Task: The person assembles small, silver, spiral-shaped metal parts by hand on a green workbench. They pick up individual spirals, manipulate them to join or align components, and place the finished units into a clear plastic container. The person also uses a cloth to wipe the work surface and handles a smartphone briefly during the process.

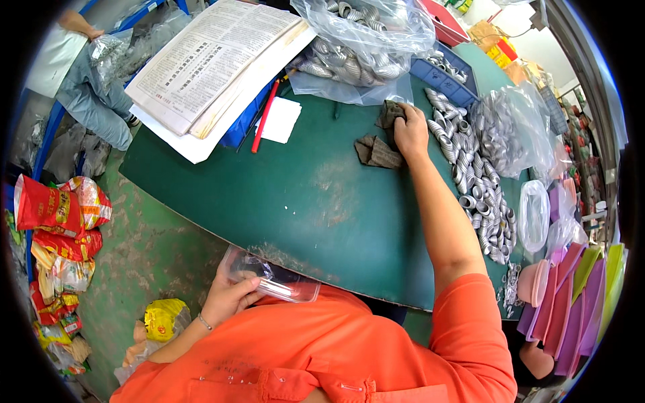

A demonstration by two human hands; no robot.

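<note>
At the near edge of the green table [269, 215], my left hand [232, 293] grips a transparent plastic box [287, 286] by its side, with the thumb over its rim. My right arm reaches far across the tabletop. Its hand [411, 134] is closed on a crumpled dark grey-brown rag [377, 153], part of which lies spread on the table. Just right of that hand runs a long pile of silver, spiral-grooved metal pieces [463, 161]. Dusty pale smudges mark the table's middle and its near edge.
Beyond the rag stand a plastic bag of metal pieces [349, 64] and a blue bin [443, 75]. Newspapers [208, 67], a red stick [265, 115] and white paper [281, 122] lie back left. Another bag [507, 127] and coloured plastic strips [564, 302] are right. A person's hand [80, 25] shows far left.
</note>
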